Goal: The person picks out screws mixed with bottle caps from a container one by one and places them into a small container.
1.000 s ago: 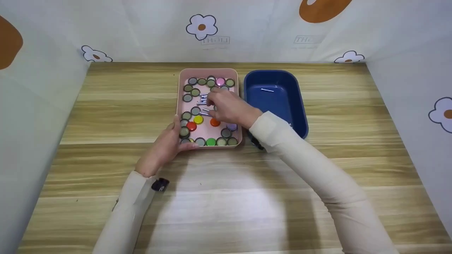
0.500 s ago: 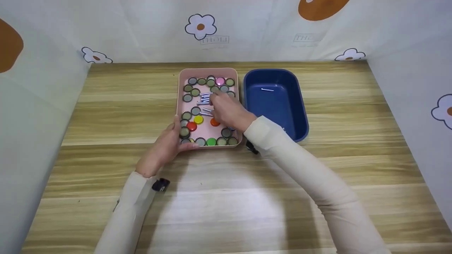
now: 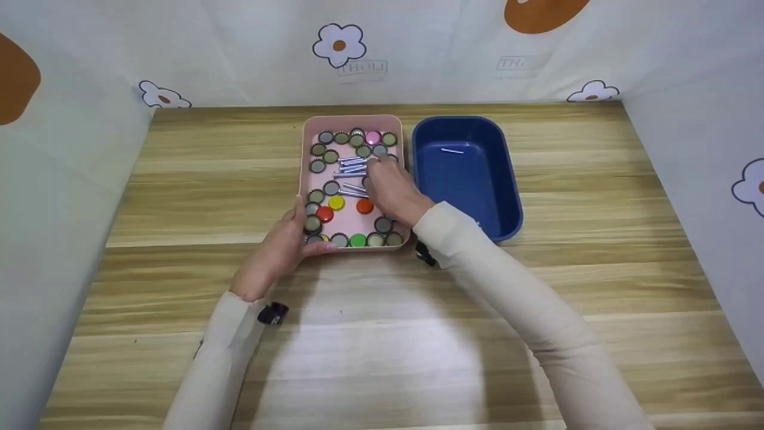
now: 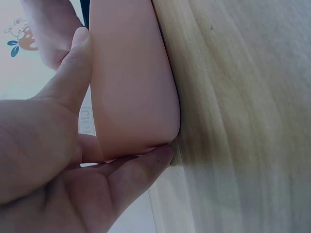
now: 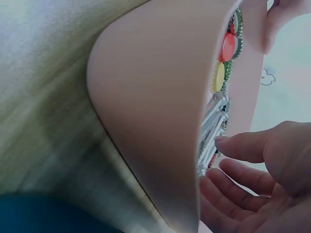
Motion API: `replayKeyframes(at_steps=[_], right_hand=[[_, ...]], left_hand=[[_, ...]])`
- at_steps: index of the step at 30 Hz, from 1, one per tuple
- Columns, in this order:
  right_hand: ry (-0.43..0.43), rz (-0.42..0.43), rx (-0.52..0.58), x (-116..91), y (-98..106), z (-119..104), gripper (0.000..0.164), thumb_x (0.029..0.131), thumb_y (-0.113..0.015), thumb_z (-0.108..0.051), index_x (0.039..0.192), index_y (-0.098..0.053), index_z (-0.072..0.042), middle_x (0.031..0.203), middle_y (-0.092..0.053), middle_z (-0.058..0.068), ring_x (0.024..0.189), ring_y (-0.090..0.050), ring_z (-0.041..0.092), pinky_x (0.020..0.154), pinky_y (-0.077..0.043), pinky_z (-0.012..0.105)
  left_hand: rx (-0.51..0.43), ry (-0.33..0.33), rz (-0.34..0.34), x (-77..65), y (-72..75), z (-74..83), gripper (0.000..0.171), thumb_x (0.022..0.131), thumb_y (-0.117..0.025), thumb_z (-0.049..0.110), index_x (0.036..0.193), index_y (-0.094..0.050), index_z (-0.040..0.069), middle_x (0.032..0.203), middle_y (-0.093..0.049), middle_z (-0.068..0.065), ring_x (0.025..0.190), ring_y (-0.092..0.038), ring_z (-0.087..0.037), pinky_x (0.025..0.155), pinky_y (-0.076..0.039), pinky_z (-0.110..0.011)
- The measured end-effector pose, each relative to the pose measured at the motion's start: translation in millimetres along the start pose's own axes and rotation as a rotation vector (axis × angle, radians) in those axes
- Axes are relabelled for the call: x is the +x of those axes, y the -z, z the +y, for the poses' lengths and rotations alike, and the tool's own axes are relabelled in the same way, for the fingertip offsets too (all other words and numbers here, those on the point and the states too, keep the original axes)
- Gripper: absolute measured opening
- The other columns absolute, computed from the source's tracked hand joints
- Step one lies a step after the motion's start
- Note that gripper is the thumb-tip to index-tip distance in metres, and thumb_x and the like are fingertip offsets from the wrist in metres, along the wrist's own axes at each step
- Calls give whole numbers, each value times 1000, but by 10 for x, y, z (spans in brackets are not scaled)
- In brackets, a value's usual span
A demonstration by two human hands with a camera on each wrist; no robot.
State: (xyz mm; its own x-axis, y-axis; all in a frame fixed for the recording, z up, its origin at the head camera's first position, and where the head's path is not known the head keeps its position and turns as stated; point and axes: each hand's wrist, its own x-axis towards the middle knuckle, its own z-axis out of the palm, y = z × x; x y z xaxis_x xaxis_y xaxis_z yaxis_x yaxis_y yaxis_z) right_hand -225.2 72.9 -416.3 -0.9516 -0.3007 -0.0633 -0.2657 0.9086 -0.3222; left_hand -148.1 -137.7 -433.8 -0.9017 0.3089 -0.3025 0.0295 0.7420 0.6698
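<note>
In the head view a pink tray [image 3: 352, 122] holds bottle caps [image 3: 357, 240] around its sides and several silver screws [image 3: 351, 169] in its middle. My left hand [image 3: 276, 254] grips the tray's near left corner, thumb along the front rim and fingers on the outer left wall. My right hand [image 3: 394, 188] reaches in over the right ends of the screws. In the right wrist view its thumb is close to the screws [image 5: 214, 119], and a gap shows between thumb and loosely bent fingers. The tray wall hides part of the fingertips.
A deep blue tray [image 3: 518, 197] stands just right of the pink one. One screw [image 3: 452, 151] lies inside it, and a small shiny bit shows near the right sleeve. The wooden table [image 3: 370, 334] ends at a patterned curtain [image 3: 412, 48] behind and at both sides.
My right hand has shifted a little to the right inside the pink tray, uncovering more of the screws. The left hand has stayed on the tray corner.
</note>
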Motion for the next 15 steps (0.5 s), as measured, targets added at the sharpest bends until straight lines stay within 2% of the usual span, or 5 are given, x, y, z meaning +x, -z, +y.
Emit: replayKeyframes(at_steps=[6, 15], right_hand=[[-39, -32, -1, -7, -41, 39, 24, 100, -51, -7, 117, -63, 6, 113, -64, 24, 100, -67, 33, 86, -60, 44], [-43, -51, -25, 28, -59, 24, 25, 99, -52, -4, 118, -62, 9, 110, -64, 25, 97, -69, 33, 83, -62, 41]], left_hand=[[1, 26, -11, 10, -17, 3, 118, 88, -76, 32, 159, 16, 13, 162, -25, -25, 150, -33, -36, 126, -20, -52], [-15, 28, -8, 4, 4, 11, 118, 88, -75, 32, 159, 18, 14, 163, -23, -24, 150, -32, -35, 126, -21, -51]])
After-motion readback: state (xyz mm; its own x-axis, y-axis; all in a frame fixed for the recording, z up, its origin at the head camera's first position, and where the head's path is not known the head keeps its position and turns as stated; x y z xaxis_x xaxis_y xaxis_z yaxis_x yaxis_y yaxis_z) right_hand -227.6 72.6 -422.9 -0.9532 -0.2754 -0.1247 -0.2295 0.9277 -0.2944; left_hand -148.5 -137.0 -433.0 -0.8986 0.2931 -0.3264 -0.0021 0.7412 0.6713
